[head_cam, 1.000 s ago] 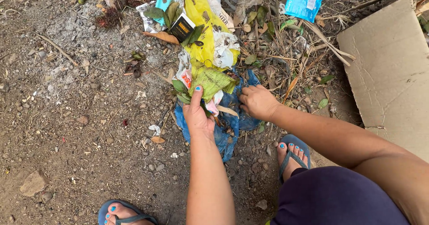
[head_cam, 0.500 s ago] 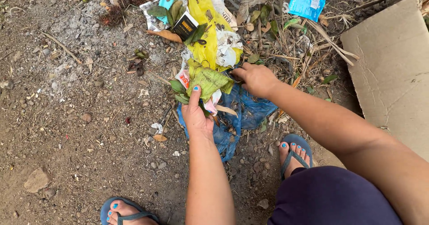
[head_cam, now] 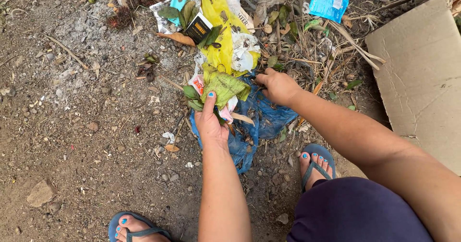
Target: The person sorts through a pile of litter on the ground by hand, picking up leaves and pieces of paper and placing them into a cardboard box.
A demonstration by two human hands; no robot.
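The bare dirt ground (head_cam: 86, 141), strewn with pebbles and ash, filled most of the view. At the right edge lay a flat sheet of brown cardboard (head_cam: 422, 74). Along the top ran a heap of litter, with a long yellow plastic bag (head_cam: 218, 26) draped through its middle and a small blue wrapper (head_cam: 329, 3) near the dry stalks at the upper right. Below the yellow bag a crumpled blue plastic bag (head_cam: 249, 127) lay on the dirt between the person's two arms.

The left hand (head_cam: 211, 122) rested on the blue bag, its fingers closed around a bundle of green leaves and scraps (head_cam: 222, 90), thumb up against the largest leaf. The right hand (head_cam: 278, 86) sat just beyond the blue bag's upper edge, at the foot of the litter heap, fingers curled down into dark debris; it seemed to pinch something there, but what it held could not be made out. A small black carton (head_cam: 198, 28) lay in the heap, beside the yellow bag.
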